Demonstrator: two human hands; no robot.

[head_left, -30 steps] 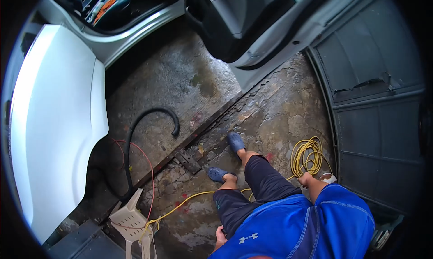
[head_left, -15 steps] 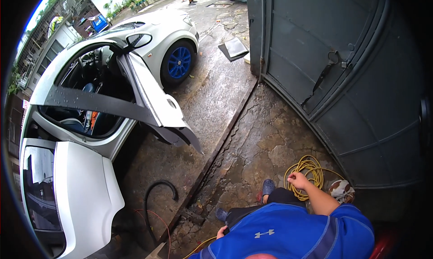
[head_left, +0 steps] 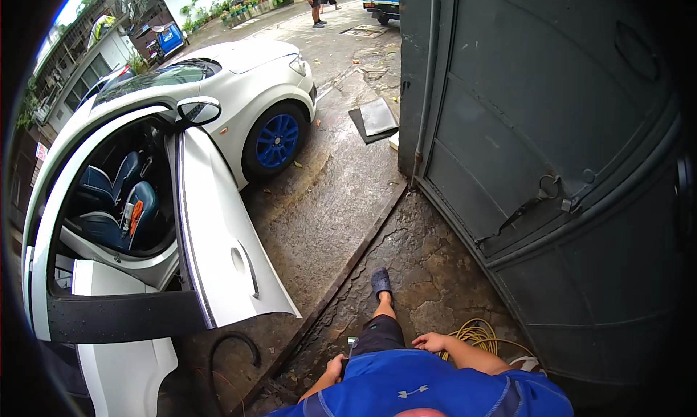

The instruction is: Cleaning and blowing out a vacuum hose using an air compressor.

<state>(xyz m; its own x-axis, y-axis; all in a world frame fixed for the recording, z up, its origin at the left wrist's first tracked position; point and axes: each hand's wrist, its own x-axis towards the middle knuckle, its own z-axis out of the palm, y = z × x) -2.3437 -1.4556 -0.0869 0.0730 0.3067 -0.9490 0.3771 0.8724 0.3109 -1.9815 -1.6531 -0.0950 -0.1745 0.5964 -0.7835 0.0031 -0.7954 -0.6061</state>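
Note:
My left hand (head_left: 335,367) hangs low beside my dark shorts (head_left: 377,335), its fingers curled. Whether it holds anything is hidden; a small pale patch shows against the shorts just beyond it. My right hand (head_left: 431,342) is on the other side of the shorts, fingers loosely bent and apart, with nothing visible in it. Behind that hand lies a coil of yellow hose (head_left: 475,335) on the ground. One foot in a dark clog (head_left: 380,280) is stretched forward on the cracked wet concrete. Nearest on the left stands a white car's open front door (head_left: 225,235).
The white car (head_left: 239,65) has blue wheels (head_left: 278,141) and dark blue seats (head_left: 109,224). A black hose (head_left: 212,366) curves on the ground by its rear door. A grey metal gate (head_left: 508,126) stands on the right. Ahead lie flat mats (head_left: 377,117); farther off, people (head_left: 315,3) stand near a vehicle.
I have moved forward, nearer the open front door, with one foot stepping ahead. My right hand has swung from over the hose coil to beside my shorts; the seats show more fully.

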